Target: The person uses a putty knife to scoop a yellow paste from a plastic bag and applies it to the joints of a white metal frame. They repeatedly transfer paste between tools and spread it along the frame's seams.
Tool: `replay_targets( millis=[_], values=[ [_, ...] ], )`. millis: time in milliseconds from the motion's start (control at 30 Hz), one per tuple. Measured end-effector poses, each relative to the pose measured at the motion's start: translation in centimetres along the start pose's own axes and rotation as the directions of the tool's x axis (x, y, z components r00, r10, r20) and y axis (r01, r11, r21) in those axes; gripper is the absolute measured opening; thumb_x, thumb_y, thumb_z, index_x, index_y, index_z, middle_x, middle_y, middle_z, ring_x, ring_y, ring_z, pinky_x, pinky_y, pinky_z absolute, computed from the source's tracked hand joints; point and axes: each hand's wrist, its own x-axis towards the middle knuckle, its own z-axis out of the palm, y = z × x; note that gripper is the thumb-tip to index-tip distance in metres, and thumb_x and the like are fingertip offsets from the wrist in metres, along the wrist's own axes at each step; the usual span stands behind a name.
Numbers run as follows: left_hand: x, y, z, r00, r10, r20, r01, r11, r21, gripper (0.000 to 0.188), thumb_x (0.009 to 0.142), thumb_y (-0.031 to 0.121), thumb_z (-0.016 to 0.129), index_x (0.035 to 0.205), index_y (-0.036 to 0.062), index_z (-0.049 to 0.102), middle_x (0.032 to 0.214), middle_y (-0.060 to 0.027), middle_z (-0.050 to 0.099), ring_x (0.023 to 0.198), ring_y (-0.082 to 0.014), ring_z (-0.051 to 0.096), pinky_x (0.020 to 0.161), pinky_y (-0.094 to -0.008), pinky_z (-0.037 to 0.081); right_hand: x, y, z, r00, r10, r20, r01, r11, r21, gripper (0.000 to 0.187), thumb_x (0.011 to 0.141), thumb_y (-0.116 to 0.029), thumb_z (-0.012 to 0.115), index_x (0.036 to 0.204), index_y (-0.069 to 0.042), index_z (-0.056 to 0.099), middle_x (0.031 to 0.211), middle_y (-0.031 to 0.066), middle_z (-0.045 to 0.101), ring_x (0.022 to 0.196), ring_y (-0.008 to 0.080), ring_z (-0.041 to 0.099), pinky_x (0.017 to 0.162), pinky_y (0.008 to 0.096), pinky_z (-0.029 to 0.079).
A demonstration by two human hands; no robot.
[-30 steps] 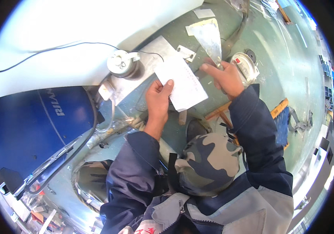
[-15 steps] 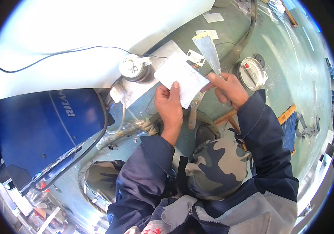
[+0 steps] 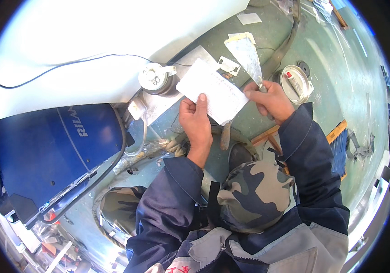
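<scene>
My left hand [image 3: 196,120] pinches the lower left edge of a white rectangular sheet [image 3: 209,91] with faint print, thumb on top. The sheet lies fairly flat in front of me. My right hand [image 3: 271,102] is closed round the handle of a putty knife [image 3: 246,57]. Its broad, smeared blade points up and away, with a yellowish far edge. The right thumb and fingertips are at the sheet's right corner. Below the sheet a worn wooden handle [image 3: 225,136] shows; its upper end is hidden.
A lidded can [image 3: 153,78] stands on a grey board left of the sheet. Right of my hand is a round tin [image 3: 297,91] with a red-capped tube on top. A large white panel [image 3: 90,36], black cable, blue casing [image 3: 53,154] and wood-framed blue stool [image 3: 338,148] surround me.
The sheet has turned flatter, its right corner shifting right and its left end slightly left. My right hand and the putty knife have moved a little to the right.
</scene>
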Motion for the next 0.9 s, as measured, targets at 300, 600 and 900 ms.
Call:
replay_targets(
  millis=[300,600,900],
  values=[
    [0.0,-0.6,0.1,1.000,-0.001,0.003,0.001,0.999,-0.034,0.022,0.098,0.019,0.071,0.103,0.0020,0.058,0.091,-0.0031,0.065,0.076,-0.0065,0.058,0.068,-0.0230,0.049,0.2,0.6,0.1,1.000,-0.018,-0.007,0.017,1.000,-0.020,0.021,0.088,-0.018,0.073,0.102,-0.002,0.070,0.067,-0.0031,0.058,0.049,0.0043,0.046,0.047,0.0228,0.033],
    [0.5,-1.2,-0.5,0.999,-0.029,0.021,0.030,0.998,-0.062,0.024,0.098,0.021,0.070,0.106,0.0023,0.057,0.094,-0.0052,0.066,0.079,-0.0092,0.062,0.069,-0.0261,0.053,0.4,0.6,0.1,0.998,-0.050,-0.049,0.043,0.991,-0.124,0.023,0.088,-0.019,0.072,0.102,-0.001,0.070,0.068,-0.0022,0.057,0.052,0.0060,0.048,0.048,0.0242,0.038],
    [0.1,-0.7,-0.1,0.997,-0.073,0.040,0.077,0.991,-0.110,0.022,0.099,0.017,0.069,0.107,-0.0004,0.058,0.094,-0.0064,0.067,0.082,-0.0077,0.061,0.072,-0.0239,0.051,0.5,0.7,-0.1,0.989,-0.103,-0.102,0.072,0.959,-0.272,0.028,0.089,-0.023,0.070,0.103,0.001,0.070,0.071,0.0007,0.061,0.054,0.0079,0.052,0.050,0.0267,0.042]
  ],
)
